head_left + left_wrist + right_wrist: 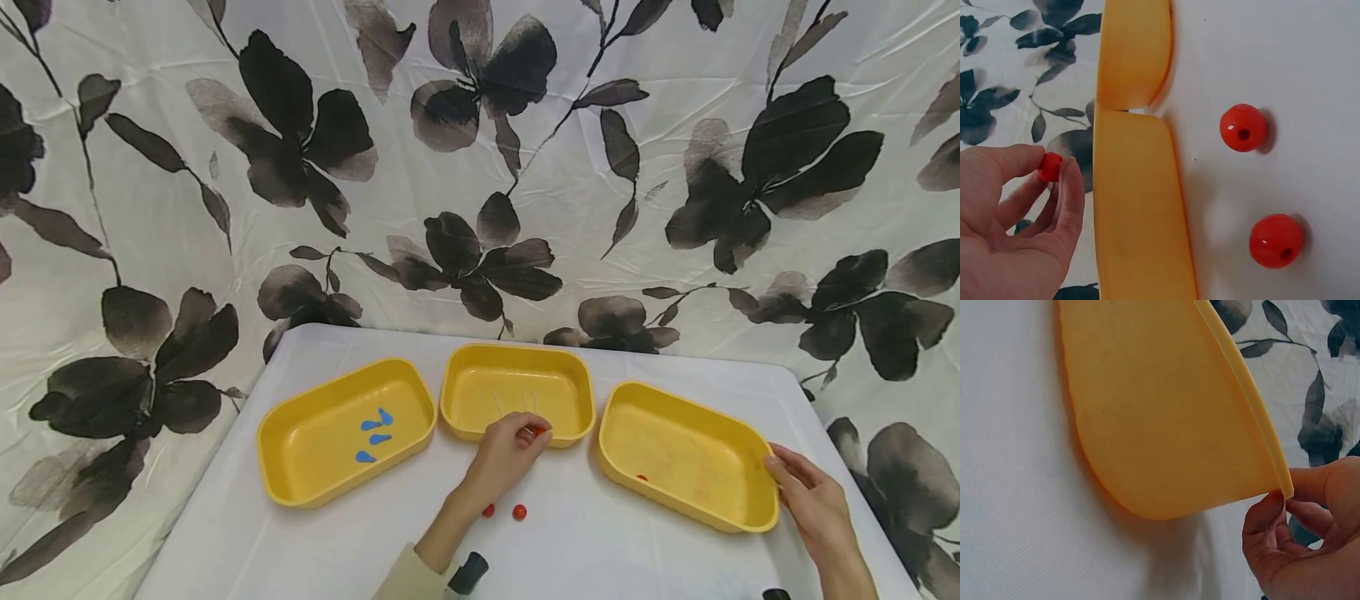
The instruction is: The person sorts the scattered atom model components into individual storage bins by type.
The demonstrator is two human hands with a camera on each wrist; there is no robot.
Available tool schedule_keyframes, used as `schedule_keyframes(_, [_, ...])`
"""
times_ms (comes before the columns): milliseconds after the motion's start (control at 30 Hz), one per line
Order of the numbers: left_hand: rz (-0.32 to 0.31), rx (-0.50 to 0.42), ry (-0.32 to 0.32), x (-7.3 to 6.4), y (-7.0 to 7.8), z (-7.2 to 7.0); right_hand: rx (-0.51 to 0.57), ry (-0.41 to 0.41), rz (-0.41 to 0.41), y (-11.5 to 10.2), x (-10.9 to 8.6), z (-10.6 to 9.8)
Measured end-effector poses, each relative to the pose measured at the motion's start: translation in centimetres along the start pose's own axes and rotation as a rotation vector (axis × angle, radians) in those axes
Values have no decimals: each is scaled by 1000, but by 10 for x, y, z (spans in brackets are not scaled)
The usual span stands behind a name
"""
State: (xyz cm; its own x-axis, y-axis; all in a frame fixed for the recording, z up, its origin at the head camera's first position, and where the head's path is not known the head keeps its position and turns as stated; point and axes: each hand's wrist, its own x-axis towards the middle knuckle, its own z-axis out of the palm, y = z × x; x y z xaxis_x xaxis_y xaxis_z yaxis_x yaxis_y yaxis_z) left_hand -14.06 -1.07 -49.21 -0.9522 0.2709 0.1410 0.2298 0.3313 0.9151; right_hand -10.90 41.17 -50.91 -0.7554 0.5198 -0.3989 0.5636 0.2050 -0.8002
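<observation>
My left hand (501, 454) pinches a red bead (1050, 167) between thumb and fingertips, over the near side of the middle yellow tray (517, 354). Several thin, pale wire-like pieces (497, 403) lie inside that tray, partly behind the hand. Two more red beads (519, 512) with holes sit on the table just in front of it, one partly hidden by the left wrist. At the far right, my right hand (813, 500) grips the outer end rim of the right yellow tray (1147, 425) between thumb and fingers. A bit of red (642, 477) shows inside that tray, by its near wall.
A third yellow tray (300, 442) stands on the left with several blue drop-shaped pieces (380, 438) in it. All three trays stand side by side on a white-covered table (600, 550). Behind the table hangs a floral cloth (480, 167).
</observation>
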Motion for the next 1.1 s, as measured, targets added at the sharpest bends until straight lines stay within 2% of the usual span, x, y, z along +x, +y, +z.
schedule_keyframes(267, [26,-21,-13,14,8,9,-5,5,16,3,1,-1])
schedule_keyframes(600, [54,-35,-35,34,19,23,-7,1,-2,1,0,0])
schedule_keyframes(833, [45,-73,-61,48,23,34,-18,-5,12,3,4,-1])
schedule_keyframes(1100, [27,-61,-86,58,29,44,-2,1,6,1,1,-2])
